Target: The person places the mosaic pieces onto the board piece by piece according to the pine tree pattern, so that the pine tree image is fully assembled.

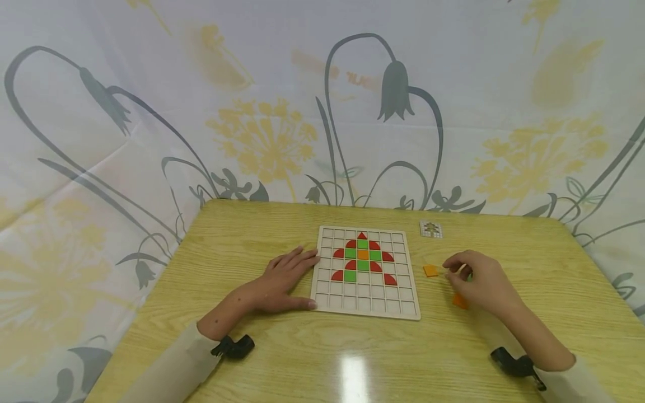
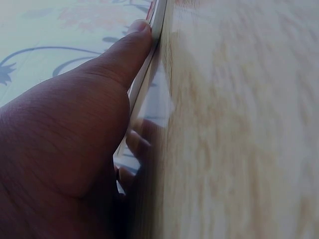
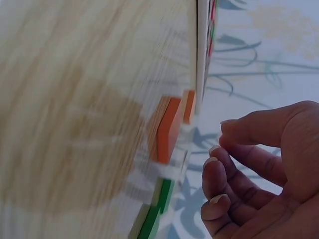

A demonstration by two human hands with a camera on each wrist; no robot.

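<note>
A pale square grid board (image 1: 342,302) lies on the table with red, green and orange pieces set in a tree-like pattern. My left hand (image 1: 282,285) rests flat at its left side, fingertips and thumb at the edge; the left wrist view shows the thumb (image 2: 119,59) along the rim. To the right of the board, my right hand (image 1: 481,282) hovers over loose tiles, fingers loosely bent and nothing visible between them. One orange tile (image 1: 430,271) lies just left of its fingertips, another orange tile (image 1: 459,301) below it. Green tiles (image 3: 164,194) are partly hidden under the hand in the head view.
A small pattern card (image 1: 431,229) lies beyond the board at the right. Behind the wooden table (image 1: 282,358) hangs a flower-printed cloth (image 1: 302,67). Black wrist straps (image 1: 237,347) sit on both forearms.
</note>
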